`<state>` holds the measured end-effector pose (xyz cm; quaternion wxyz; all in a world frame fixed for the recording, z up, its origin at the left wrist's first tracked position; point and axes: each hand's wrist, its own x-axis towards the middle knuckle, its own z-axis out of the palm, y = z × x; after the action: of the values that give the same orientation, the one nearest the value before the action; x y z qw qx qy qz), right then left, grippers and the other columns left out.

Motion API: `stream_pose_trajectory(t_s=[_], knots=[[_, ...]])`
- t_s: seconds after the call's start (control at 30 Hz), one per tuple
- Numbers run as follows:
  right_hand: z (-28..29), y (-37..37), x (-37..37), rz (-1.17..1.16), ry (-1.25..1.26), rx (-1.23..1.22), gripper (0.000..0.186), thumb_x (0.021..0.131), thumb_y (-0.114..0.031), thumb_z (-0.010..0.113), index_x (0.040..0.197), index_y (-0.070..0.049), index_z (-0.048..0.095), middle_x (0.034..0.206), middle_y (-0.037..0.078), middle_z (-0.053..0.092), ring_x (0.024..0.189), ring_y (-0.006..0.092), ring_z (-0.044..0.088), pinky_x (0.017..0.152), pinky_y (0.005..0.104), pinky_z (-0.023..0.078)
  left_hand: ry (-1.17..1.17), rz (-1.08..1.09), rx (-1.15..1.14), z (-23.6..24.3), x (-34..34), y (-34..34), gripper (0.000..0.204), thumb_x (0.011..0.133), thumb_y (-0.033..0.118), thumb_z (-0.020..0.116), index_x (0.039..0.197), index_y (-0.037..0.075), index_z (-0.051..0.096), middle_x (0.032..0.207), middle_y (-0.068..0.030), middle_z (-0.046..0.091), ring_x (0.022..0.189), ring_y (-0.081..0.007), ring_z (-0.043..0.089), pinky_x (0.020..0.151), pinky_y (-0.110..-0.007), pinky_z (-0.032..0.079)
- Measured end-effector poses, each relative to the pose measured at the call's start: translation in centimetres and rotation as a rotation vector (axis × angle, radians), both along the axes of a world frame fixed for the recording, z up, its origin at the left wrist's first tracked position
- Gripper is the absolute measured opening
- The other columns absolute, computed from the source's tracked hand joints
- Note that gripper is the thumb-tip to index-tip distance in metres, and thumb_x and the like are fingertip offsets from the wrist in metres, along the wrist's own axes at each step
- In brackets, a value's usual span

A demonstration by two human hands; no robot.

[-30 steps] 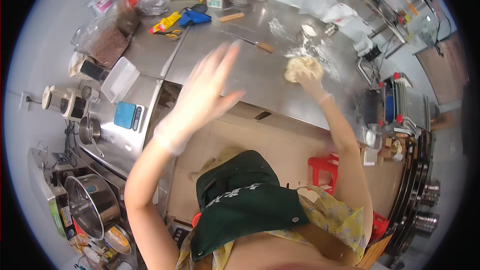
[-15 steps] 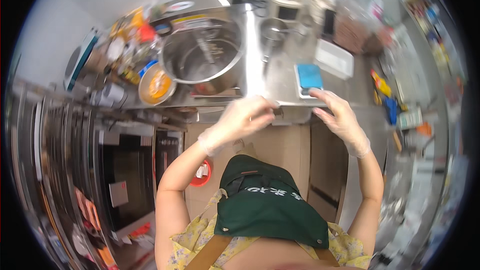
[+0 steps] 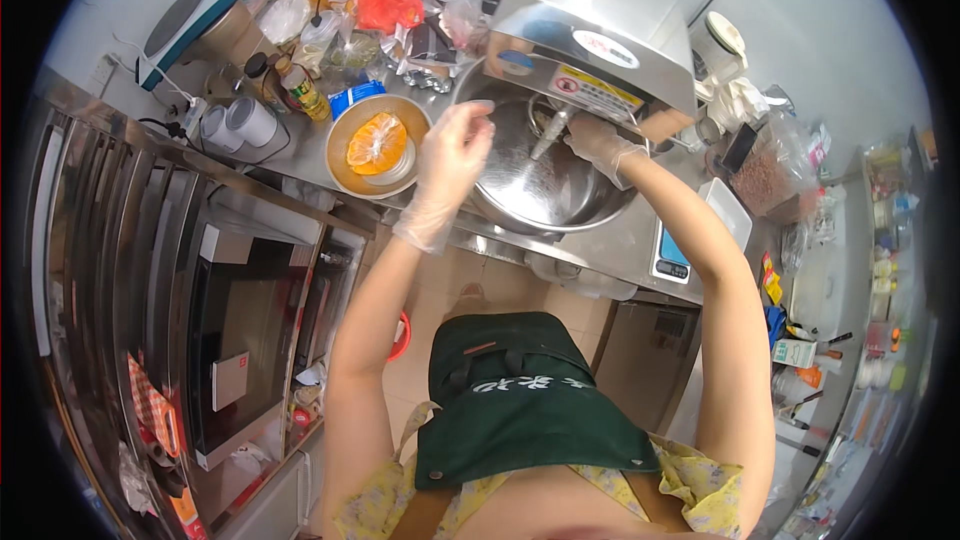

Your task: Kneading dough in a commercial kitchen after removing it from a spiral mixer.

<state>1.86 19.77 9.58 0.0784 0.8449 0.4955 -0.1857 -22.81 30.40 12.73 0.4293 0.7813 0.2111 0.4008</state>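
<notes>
My right hand point(image 3: 603, 148), in a clear glove, reaches over the right rim into a large steel mixing bowl point(image 3: 520, 218). Its fingers are bent together beside the metal mixing arm point(image 3: 550, 138); their tips are partly hidden, and I cannot make out what they hold. My left hand point(image 3: 460, 145), also gloved, hovers over the bowl's left rim. Its fingers are loosely curled, with nothing visible in them. Above the bowl juts the steel mixer head point(image 3: 600, 15). A round pan point(image 3: 343, 172) left of my left hand carries a plastic-wrapped orange-yellow lump point(image 3: 377, 143).
At right on the steel counter, a scale point(image 3: 671, 252) sits beside a white tray point(image 3: 738, 220) and a bag of brownish-pink contents point(image 3: 775, 175). Bottles point(image 3: 300, 90) and bags crowd the back left, near a teal-edged hot plate point(image 3: 195, 15). An oven point(image 3: 250, 340) stands lower left.
The view has swung left toward the mixer. My right hand has gone from near the scale into the bowl. My left hand has risen to the bowl's left rim, its fingers more curled.
</notes>
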Motion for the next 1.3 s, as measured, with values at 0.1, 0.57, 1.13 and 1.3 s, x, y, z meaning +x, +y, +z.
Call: stream_pose_trajectory(t_s=[0.1,0.57,1.13,1.3], knots=[[-5.7,1.1,1.0,-0.049,0.067,0.331,0.046,0.093,-0.023,0.059,0.133,-0.001,0.051,0.127,0.018,0.061,0.115,0.034,0.06,0.102,0.0429,0.044,0.022,0.009,0.12,-0.5,1.0,0.1,0.024,0.085,0.005,0.066,0.109,0.005,0.064,0.096,-0.0108,0.066,0.087,-0.0251,0.067,0.076,-0.035,0.053],[-11.8,2.1,3.1,-0.414,0.487,0.668,0.04,0.096,-0.028,0.056,0.131,-0.008,0.053,0.118,0.01,0.064,0.106,0.0258,0.064,0.094,0.0378,0.049,0.066,0.197,0.244,-0.8,2.1,-1.2,0.024,0.078,0.001,0.065,0.101,0.008,0.067,0.092,-0.0078,0.065,0.088,-0.0292,0.063,0.075,-0.04,0.051],[-6.0,2.7,-1.3,-0.876,1.058,0.562,0.027,0.092,-0.004,0.055,0.118,-0.006,0.057,0.103,0.008,0.063,0.084,0.0196,0.067,0.066,0.0277,0.057,0.085,0.175,0.279,-0.7,2.2,-1.1,0.02,0.081,0.002,0.063,0.101,0.007,0.067,0.091,-0.0088,0.066,0.086,-0.0307,0.064,0.074,-0.041,0.052],[-6.0,3.5,-0.4,-0.83,1.02,0.49,0.026,0.092,-0.004,0.055,0.117,-0.006,0.058,0.102,0.008,0.064,0.084,0.0194,0.067,0.067,0.0281,0.057,0.53,0.073,0.214,0.4,5.5,1.1,0.025,0.084,0.012,0.061,0.109,0.009,0.064,0.099,-0.0097,0.067,0.096,-0.0312,0.065,0.076,-0.041,0.054]])
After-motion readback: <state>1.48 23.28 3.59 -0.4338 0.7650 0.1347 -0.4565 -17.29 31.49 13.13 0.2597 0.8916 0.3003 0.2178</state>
